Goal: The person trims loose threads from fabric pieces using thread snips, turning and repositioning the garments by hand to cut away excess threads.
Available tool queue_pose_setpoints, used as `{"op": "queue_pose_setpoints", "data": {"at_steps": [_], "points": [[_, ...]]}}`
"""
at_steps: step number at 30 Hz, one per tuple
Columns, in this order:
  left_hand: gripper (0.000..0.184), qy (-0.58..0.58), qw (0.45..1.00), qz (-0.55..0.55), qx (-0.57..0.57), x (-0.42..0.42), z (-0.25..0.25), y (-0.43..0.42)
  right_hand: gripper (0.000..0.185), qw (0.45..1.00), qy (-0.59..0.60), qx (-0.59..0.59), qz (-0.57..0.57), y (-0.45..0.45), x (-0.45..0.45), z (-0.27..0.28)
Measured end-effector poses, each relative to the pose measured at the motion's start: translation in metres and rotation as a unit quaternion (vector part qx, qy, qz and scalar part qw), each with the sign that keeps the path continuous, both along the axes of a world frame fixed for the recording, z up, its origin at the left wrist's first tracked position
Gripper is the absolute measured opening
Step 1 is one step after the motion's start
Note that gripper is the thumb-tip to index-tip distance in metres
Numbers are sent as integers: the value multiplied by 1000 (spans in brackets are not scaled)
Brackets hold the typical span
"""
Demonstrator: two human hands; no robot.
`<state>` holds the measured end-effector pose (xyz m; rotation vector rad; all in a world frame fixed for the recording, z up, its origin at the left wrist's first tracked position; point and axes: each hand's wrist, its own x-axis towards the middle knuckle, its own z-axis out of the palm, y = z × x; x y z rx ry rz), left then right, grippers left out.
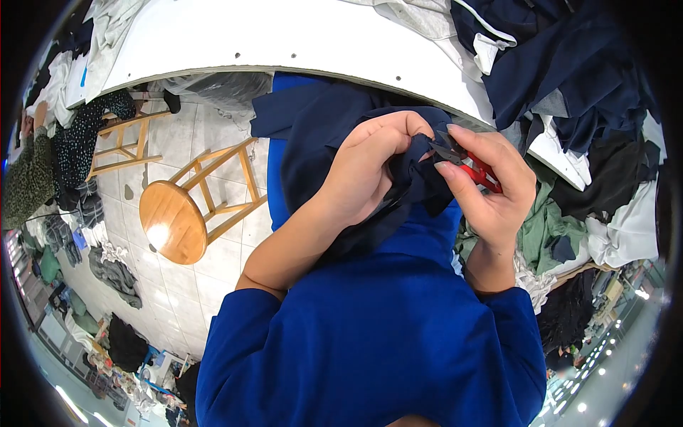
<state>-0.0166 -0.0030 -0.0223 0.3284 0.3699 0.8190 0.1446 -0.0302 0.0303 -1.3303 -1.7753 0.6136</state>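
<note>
A dark navy garment [313, 153] lies bunched over my lap, below the edge of the white table. My left hand [370, 164] is closed on a fold of it, pinching the cloth between thumb and fingers. In my right hand [491, 181] is a pair of small thread snips [482, 173] with red handles and dark metal blades. The blades point left and meet the cloth's edge right beside my left fingertips. Whether they are closed on a thread, I cannot make out.
The white table [299, 35] curves across the front. Navy garments [569, 78] are heaped at its right end, with green cloth [548, 213] lower down. A round wooden stool [174, 222] stands on the tiled floor to my left. Another person's sleeve [32, 178] shows at far left.
</note>
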Motion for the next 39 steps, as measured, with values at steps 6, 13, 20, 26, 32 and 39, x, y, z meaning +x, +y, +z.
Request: {"op": "queue_pose_setpoints", "data": {"at_steps": [6, 13, 20, 26, 32, 39], "points": [[18, 11, 1000, 4, -6, 3, 0, -2, 33, 1000, 14, 0, 9, 2, -1, 0], [18, 9, 1000, 5, -1, 2, 0, -2, 32, 1000, 27, -13, -4, 0, -1, 2], [18, 5, 1000, 11, 1, 3, 0, -2, 31, 1000, 2, -28, -7, -1, 1, 7], [18, 18, 1000, 3, -10, 1, 1, -2, 31, 1000, 7, -10, -2, 1, -1, 4], [18, 17, 1000, 13, 2, 2, 2, -2, 32, 1000, 8, 3, 6, 3, -1, 3], [17, -2, 1000, -19, 6, 3, 2, -5, 30, 968, 191, -52, -152, 5, -5, -17]]}}
